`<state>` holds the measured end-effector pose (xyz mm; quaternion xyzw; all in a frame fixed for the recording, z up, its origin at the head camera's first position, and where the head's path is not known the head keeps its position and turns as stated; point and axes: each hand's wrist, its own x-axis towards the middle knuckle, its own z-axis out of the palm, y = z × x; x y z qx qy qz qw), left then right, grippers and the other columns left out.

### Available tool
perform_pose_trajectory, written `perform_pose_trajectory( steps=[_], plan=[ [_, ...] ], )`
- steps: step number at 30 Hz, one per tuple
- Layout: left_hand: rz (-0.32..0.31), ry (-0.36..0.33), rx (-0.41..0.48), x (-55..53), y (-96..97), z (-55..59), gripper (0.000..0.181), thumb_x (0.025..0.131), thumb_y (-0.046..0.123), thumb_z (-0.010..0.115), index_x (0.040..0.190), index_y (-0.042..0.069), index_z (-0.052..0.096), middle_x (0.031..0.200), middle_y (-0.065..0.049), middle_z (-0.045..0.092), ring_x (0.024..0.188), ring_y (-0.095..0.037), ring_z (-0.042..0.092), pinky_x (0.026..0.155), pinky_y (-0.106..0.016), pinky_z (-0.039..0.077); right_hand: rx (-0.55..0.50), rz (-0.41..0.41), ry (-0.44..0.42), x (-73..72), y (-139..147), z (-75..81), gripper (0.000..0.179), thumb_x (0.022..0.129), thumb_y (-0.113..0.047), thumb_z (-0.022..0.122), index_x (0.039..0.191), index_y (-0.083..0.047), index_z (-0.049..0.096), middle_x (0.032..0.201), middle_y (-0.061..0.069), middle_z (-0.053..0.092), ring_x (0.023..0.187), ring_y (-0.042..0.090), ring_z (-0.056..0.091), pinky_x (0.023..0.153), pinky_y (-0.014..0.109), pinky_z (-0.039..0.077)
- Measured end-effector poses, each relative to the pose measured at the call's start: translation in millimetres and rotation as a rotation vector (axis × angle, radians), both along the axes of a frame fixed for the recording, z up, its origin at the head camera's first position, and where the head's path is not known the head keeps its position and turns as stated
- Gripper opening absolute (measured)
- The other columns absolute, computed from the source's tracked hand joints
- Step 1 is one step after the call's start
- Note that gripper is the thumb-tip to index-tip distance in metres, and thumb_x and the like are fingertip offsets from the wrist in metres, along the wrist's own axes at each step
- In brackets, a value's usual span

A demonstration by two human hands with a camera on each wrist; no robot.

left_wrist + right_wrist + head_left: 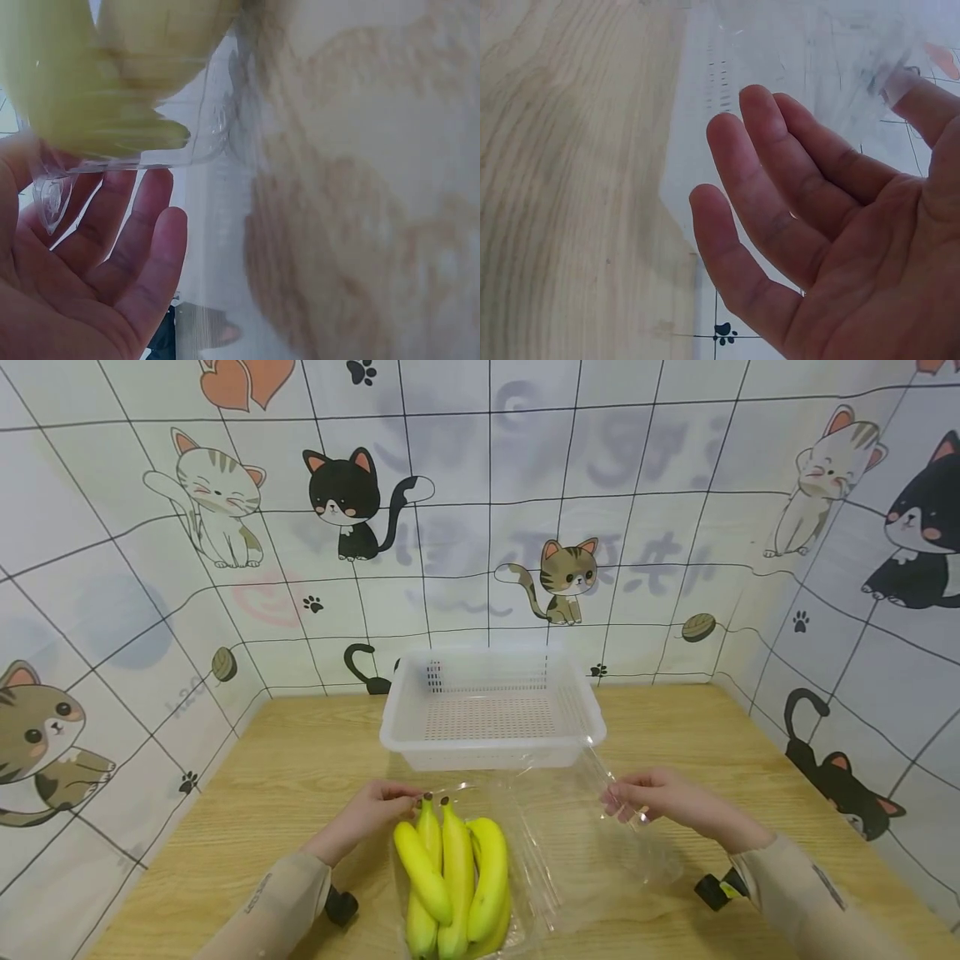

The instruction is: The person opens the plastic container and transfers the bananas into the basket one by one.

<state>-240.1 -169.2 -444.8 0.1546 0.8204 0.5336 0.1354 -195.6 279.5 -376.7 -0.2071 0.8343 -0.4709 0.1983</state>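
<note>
Several yellow bananas (pixel 459 881) lie in the base of a clear plastic clamshell box (pixel 516 935) on the table. Its transparent lid (pixel 558 868) is swung open to the right and tilted up. At the far left corner of the base, my left hand (pixel 382 806) pinches the rim; the left wrist view shows the corner tab (pixel 52 201) beside the thumb, other fingers below the box. My right hand (pixel 648 795) holds the lid's far right edge by thumb and index finger. In the right wrist view, the remaining fingers (pixel 739 161) are loosely bent, touching nothing.
A white plastic basket (pixel 480 755) with a perforated bottom stands behind the box, against the back wall. Part of the lid reaches up to its front right. Cat-printed white walls (pixel 465 568) enclose the wooden table (pixel 300 752) at the back and both sides.
</note>
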Motion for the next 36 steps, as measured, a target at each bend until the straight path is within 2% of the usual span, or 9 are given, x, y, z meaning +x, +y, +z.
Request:
perform_pose_trajectory(
  steps=[8, 12, 15, 20, 23, 28, 31, 36],
  plan=[
    [0.03, -0.002, 0.014, -7.9, 2.1, -3.5, 0.029, 0.094, 0.015, 0.058, 0.114, -0.004, 0.068, 0.11, -0.012, 0.068, 0.091, -0.02, 0.065, 0.085, -0.032, 0.051, 0.008, 0.035, -0.018, 6.8, 5.2, -13.9, 0.032, 0.102, -0.021, 0.048, 0.111, 0.003, 0.067, 0.102, 0.015, 0.068, 0.09, 0.026, 0.062, 0.077, 0.044, 0.05],
    [0.033, 0.003, 0.026, -9.1, 3.6, -0.8, 0.029, 0.095, 0.015, 0.059, 0.114, -0.005, 0.068, 0.112, -0.013, 0.067, 0.095, -0.021, 0.064, 0.087, -0.034, 0.051, 0.035, 0.046, -0.007, 9.4, 5.6, -21.2, 0.027, 0.101, -0.022, 0.049, 0.104, -0.002, 0.068, 0.098, 0.01, 0.068, 0.089, 0.023, 0.062, 0.077, 0.045, 0.049],
    [0.033, 0.004, 0.046, -9.8, 4.9, 0.8, 0.029, 0.095, 0.016, 0.06, 0.114, -0.005, 0.068, 0.114, -0.014, 0.067, 0.098, -0.022, 0.063, 0.087, -0.035, 0.052, 0.048, 0.06, -0.002, 10.5, 6.2, -25.8, 0.026, 0.101, -0.022, 0.05, 0.104, -0.003, 0.067, 0.098, 0.008, 0.069, 0.09, 0.022, 0.063, 0.075, 0.045, 0.049],
    [0.039, 0.009, 0.051, -14.1, 6.5, -0.9, 0.028, 0.095, 0.015, 0.061, 0.112, -0.004, 0.069, 0.114, -0.014, 0.067, 0.095, -0.02, 0.064, 0.084, -0.032, 0.052, 0.022, 0.105, 0.017, 9.2, 7.5, -34.1, 0.026, 0.099, -0.018, 0.052, 0.104, 0.001, 0.069, 0.09, 0.007, 0.068, 0.077, 0.012, 0.059, 0.065, 0.03, 0.048],
    [0.061, 0.013, 0.027, -16.6, 7.7, -1.8, 0.027, 0.094, 0.017, 0.061, 0.111, -0.003, 0.07, 0.112, -0.012, 0.068, 0.093, -0.017, 0.064, 0.082, -0.029, 0.052, 0.004, 0.129, 0.03, 6.4, 7.0, -40.5, 0.024, 0.099, -0.016, 0.053, 0.1, 0.001, 0.07, 0.077, 0.0, 0.062, 0.064, 0.003, 0.049, 0.055, 0.02, 0.041],
    [0.114, 0.016, -0.001, -20.6, 10.0, -2.3, 0.025, 0.093, 0.019, 0.062, 0.107, 0.001, 0.072, 0.108, -0.008, 0.07, 0.088, -0.014, 0.062, 0.079, -0.026, 0.049, 0.025, 0.115, 0.018, 1.9, 3.4, -47.3, 0.024, 0.098, -0.018, 0.056, 0.09, 0.0, 0.068, 0.065, -0.009, 0.048, 0.053, -0.001, 0.035, 0.047, 0.016, 0.032],
    [0.145, 0.01, 0.001, -23.1, 11.4, -3.2, 0.023, 0.092, 0.018, 0.063, 0.104, 0.001, 0.073, 0.107, -0.008, 0.07, 0.087, -0.014, 0.061, 0.079, -0.027, 0.05, 0.042, 0.093, 0.007, 0.1, 1.1, -48.6, 0.026, 0.098, -0.019, 0.056, 0.086, 0.002, 0.066, 0.064, -0.008, 0.047, 0.052, 0.0, 0.035, 0.047, 0.017, 0.031],
    [0.176, 0.043, -0.05, -23.0, 11.2, -1.8, 0.023, 0.093, 0.021, 0.063, 0.101, 0.003, 0.074, 0.103, -0.004, 0.07, 0.092, -0.015, 0.06, 0.085, -0.032, 0.046, 0.07, 0.063, 0.045, -3.2, -1.3, -48.6, 0.026, 0.097, -0.019, 0.057, 0.084, 0.002, 0.065, 0.065, -0.004, 0.048, 0.054, 0.002, 0.037, 0.048, 0.019, 0.032]
  ],
)
